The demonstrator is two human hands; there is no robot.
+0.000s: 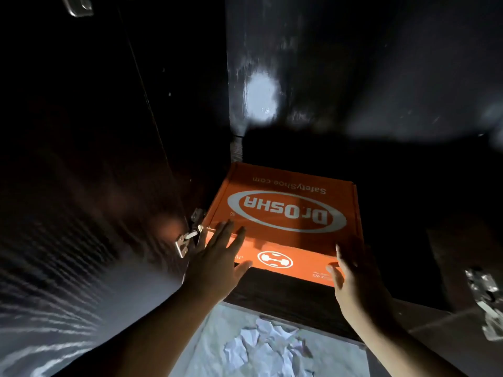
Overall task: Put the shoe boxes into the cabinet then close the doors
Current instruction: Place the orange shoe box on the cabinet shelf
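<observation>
- Head view: an orange shoe box [283, 210] lies flat on the dark bottom shelf [294, 297] of a dark cabinet [340, 77], pushed toward the shelf's left side, with its near face close to the shelf's front edge.
- The lid shows a white oval logo reading "DrOSHA" upside down from this view, with "SafetyShoe.com" above it toward the back; the near face carries a small white round emblem.
- The left hand [217, 257] is spread with fingers straight, its fingertips at the near left corner of the box where lid meets front face; it grips nothing, and whether the palm actually presses the cardboard cannot be told.
- The right hand [353, 278] is likewise spread, fingers straight and pointing up along the near right corner of the box; it lies against or just beside that corner and holds nothing.
- The left cabinet door [89, 159] stands swung open at the left, a metal hinge [186, 240] showing just left of the left hand.
- Another metal hinge [487, 303] shows at the right edge of the frame.
- Below the shelf's front edge, between the two forearms, crumpled white paper [269, 346] lies on a pale floor [217, 336].
- The cabinet's interior behind the box is too dark to make out.
</observation>
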